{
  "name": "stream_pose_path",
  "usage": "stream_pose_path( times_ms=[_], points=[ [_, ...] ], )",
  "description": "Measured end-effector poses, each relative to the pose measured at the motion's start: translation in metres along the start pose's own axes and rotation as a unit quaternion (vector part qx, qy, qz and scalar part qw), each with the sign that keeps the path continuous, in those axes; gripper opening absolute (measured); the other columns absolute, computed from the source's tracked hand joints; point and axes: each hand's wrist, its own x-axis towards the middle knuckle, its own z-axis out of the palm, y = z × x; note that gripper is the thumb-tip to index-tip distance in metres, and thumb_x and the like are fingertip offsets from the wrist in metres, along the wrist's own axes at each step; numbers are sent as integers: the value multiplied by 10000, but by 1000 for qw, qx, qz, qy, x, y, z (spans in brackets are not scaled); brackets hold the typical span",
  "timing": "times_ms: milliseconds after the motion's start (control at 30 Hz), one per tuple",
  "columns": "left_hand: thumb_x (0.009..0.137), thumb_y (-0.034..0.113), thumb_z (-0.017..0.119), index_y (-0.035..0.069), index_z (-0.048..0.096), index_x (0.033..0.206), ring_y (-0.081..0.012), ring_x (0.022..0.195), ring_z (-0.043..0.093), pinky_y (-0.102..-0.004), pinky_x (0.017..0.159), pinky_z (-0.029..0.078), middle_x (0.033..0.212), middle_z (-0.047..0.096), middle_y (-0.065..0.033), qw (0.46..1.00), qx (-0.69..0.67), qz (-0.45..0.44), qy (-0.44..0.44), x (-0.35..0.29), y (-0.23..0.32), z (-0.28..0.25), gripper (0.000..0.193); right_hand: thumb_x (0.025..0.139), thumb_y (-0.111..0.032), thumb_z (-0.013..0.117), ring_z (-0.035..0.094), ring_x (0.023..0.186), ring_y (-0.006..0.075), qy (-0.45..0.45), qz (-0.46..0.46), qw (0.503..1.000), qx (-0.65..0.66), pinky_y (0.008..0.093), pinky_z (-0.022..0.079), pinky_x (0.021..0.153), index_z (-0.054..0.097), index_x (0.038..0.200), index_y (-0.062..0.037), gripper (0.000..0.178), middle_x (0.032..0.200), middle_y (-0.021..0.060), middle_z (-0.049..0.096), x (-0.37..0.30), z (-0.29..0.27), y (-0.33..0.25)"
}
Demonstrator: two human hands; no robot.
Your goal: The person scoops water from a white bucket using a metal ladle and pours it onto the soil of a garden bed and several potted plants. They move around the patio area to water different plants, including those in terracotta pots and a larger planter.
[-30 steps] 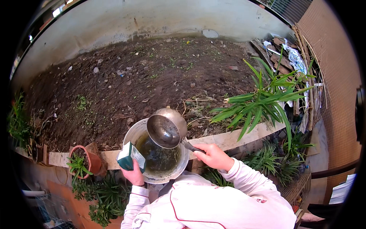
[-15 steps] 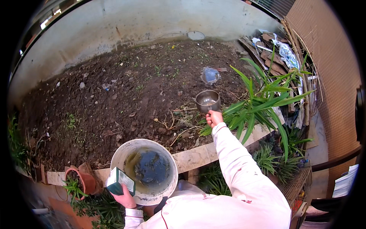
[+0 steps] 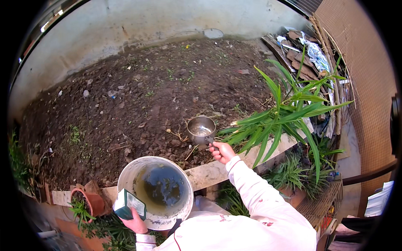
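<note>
- Hands: our right hand [image 3: 222, 152] is closed round the handle of a round grey metal dipper [image 3: 201, 129]; our left hand [image 3: 135, 221] grips a dark green and white boxy carton [image 3: 130, 205] at the left of a round white bucket [image 3: 129, 180].
- Dipper is over the near edge of the brown soil bed [image 3: 138, 100], beyond and right of the bucket, mouth up. Can't tell if it holds liquid.
- Murky dark liquid [image 3: 163, 188] sits in the bucket, below the rim.
- Our call: firm grip, level wrist; if we tip, do it low and slow with the bowl fully over soil, less splash.
- Carton overlaps the bucket rim in view; contact unclear. We'd hold it outside so it can't fall in.
- Edges: pale stone ledge [image 3: 209, 172] lies between us and soil. Lift over it and the rim.
- Right side tight: long-leaved green plant [image 3: 289, 113] just beside the dipper.
- More room ahead and left, over low weeds and stones, up to the grey concrete wall [image 3: 146, 25]. Terracotta pot [image 3: 95, 203] limits our left hand.
</note>
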Motion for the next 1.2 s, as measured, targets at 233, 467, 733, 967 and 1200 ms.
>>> stream_pose_path(
  times_ms=[233, 467, 733, 967, 1200],
  points=[
    [830, 50, 609, -62, 415, 1254, -210, 1051, 516, -323, 934, 389, 1206, 518, -125, 1000, 7, 0, 4, 0, -4, 2, 479, 941, -211, 450, 394, 443, 89, -88, -154, 922, 343, 211, 314, 364, 492, 964, -9, 207, 703, 23, 502, 72, -58, -125],
    [830, 61, 613, -63, 413, 1256, -213, 1044, 519, -323, 930, 394, 1207, 516, -128, 1000, 16, -17, 5, -2, 2, -1, 486, 930, -180, 451, 341, 424, 33, 6, -40, 985, 165, 174, 259, 317, 503, 959, 3, 193, 680, 10, 500, 48, -49, -55],
    [830, 66, 626, -56, 429, 1247, -210, 1038, 524, -323, 923, 398, 1197, 526, -126, 1000, 1, 6, 5, 0, 3, 0, 478, 950, -214, 452, 326, 444, 29, -158, -5, 985, -70, 174, 249, 358, 524, 1108, -29, 254, 749, 28, 528, -65, 28, 12],
    [829, 116, 648, -51, 459, 1221, -212, 998, 545, -333, 899, 422, 1151, 558, -131, 999, -30, 37, -8, 3, -2, 1, 466, 950, -197, 464, 331, 426, 28, -231, -57, 947, -215, 182, 236, 347, 541, 1116, -32, 246, 714, -3, 516, -159, 74, 19],
    [820, 123, 657, -48, 460, 1227, -226, 1008, 555, -335, 905, 421, 1161, 564, -142, 998, -43, 38, -13, 1, 8, -2, 484, 886, -228, 525, 534, 500, 141, -180, -151, 835, -498, 298, 433, 466, 581, 772, -36, 230, 602, 25, 559, -202, 98, 67]
  ],
)
